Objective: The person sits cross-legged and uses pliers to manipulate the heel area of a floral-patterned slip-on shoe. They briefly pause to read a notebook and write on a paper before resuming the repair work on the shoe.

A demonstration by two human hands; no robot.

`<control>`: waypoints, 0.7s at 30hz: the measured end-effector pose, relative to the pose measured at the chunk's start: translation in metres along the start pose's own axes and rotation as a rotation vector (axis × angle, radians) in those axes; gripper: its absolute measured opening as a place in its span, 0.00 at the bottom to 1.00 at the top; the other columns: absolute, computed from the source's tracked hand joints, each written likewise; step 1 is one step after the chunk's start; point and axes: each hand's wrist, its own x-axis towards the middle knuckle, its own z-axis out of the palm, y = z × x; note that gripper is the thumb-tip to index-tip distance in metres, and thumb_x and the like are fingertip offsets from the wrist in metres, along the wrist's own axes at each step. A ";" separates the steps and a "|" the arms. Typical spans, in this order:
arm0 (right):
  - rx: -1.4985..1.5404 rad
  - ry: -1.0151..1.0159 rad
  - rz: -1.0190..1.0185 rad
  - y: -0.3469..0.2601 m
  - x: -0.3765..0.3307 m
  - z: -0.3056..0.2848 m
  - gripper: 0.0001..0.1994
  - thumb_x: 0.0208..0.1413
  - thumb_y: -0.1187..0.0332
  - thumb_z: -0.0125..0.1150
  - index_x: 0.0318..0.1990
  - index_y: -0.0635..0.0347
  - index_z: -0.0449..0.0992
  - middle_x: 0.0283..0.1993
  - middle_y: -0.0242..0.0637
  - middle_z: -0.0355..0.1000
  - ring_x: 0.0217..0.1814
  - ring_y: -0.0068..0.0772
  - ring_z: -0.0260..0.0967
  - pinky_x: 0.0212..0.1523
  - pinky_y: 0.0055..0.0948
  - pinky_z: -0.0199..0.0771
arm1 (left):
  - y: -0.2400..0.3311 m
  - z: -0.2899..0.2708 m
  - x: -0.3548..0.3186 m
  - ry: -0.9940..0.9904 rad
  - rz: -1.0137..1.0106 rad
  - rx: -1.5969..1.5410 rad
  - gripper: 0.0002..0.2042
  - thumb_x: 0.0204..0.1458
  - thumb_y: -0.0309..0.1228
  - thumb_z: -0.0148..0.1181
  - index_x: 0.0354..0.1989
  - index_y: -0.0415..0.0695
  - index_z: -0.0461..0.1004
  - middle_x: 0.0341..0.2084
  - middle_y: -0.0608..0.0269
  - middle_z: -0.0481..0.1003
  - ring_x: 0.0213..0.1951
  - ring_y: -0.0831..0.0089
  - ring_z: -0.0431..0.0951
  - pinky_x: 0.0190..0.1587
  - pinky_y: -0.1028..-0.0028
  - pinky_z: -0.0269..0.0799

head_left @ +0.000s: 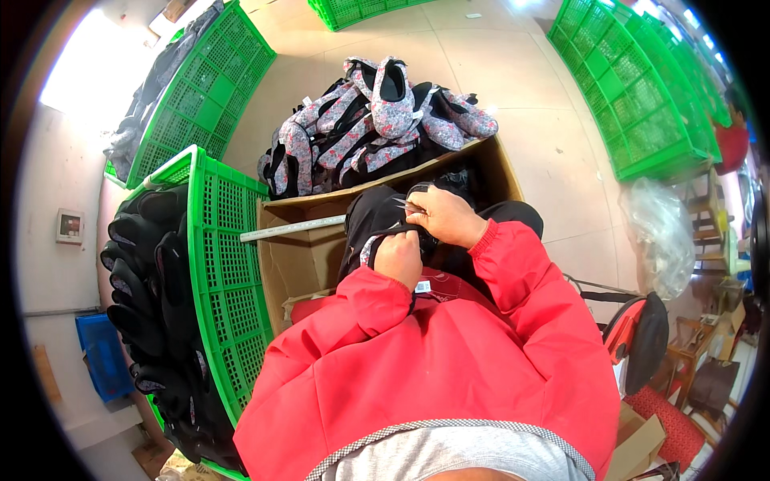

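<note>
Mid-view, the left hand [399, 258] pinches a black-and-floral cloth piece [369, 250], while the right hand [449, 216], at its one o'clock, is clamped on metal snips [410, 206], tips so near the left fingers that one slip could nick skin or cloth! Beyond the cardboard box [505, 172], toward twelve, that loosely heaped floral shoe pile [391, 116] could topple if bumped.

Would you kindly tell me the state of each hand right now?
Left hand: closed, holding a black-and-floral fabric piece.
Right hand: closed, holding a pointed metal tool, probably small scissors.
</note>
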 end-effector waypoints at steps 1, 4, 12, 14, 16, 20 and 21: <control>0.096 0.044 -0.050 0.007 0.001 0.004 0.08 0.54 0.65 0.63 0.35 0.58 0.75 0.31 0.39 0.73 0.36 0.43 0.69 0.37 0.38 0.70 | 0.001 -0.001 0.000 0.014 0.000 -0.014 0.05 0.44 0.21 0.55 0.31 0.39 0.70 0.26 0.49 0.76 0.31 0.53 0.78 0.37 0.62 0.74; 0.497 0.101 -0.031 0.013 0.001 0.008 0.06 0.58 0.66 0.61 0.34 0.57 0.72 0.30 0.33 0.71 0.29 0.31 0.65 0.31 0.30 0.66 | 0.003 -0.008 0.003 0.032 0.001 -0.059 0.06 0.44 0.21 0.55 0.32 0.39 0.70 0.27 0.48 0.76 0.31 0.53 0.77 0.37 0.61 0.74; 1.019 0.001 0.282 0.004 -0.001 0.014 0.07 0.63 0.63 0.59 0.37 0.54 0.72 0.28 0.24 0.68 0.21 0.10 0.53 0.20 0.14 0.50 | 0.000 -0.033 0.000 0.065 0.040 -0.224 0.07 0.53 0.29 0.57 0.34 0.38 0.72 0.26 0.50 0.75 0.32 0.52 0.77 0.37 0.58 0.73; 1.008 -0.019 0.259 -0.001 0.003 0.012 0.06 0.63 0.64 0.59 0.37 0.55 0.72 0.29 0.24 0.69 0.24 0.12 0.56 0.24 0.16 0.55 | -0.005 -0.052 0.000 0.158 0.067 -0.233 0.07 0.53 0.33 0.61 0.31 0.42 0.77 0.22 0.56 0.76 0.28 0.54 0.77 0.34 0.60 0.73; 0.979 -0.021 0.270 -0.004 0.002 0.006 0.05 0.63 0.67 0.58 0.37 0.58 0.71 0.32 0.25 0.69 0.32 0.16 0.63 0.34 0.19 0.63 | -0.006 -0.069 0.009 0.417 -0.013 -0.260 0.05 0.49 0.30 0.66 0.28 0.43 0.77 0.23 0.58 0.75 0.28 0.56 0.76 0.33 0.62 0.72; 1.027 -0.018 0.239 -0.011 0.003 0.004 0.06 0.63 0.67 0.58 0.37 0.59 0.71 0.32 0.26 0.68 0.35 0.19 0.65 0.39 0.21 0.65 | -0.030 -0.082 0.038 0.387 0.134 -0.287 0.06 0.42 0.27 0.68 0.26 0.41 0.76 0.28 0.60 0.73 0.36 0.58 0.74 0.40 0.64 0.69; 1.038 -0.020 0.227 -0.011 0.003 0.005 0.06 0.63 0.67 0.58 0.37 0.59 0.71 0.33 0.27 0.68 0.35 0.19 0.65 0.38 0.21 0.66 | -0.037 -0.080 0.041 0.326 0.146 -0.337 0.07 0.43 0.26 0.68 0.27 0.41 0.76 0.29 0.59 0.73 0.36 0.58 0.74 0.40 0.64 0.69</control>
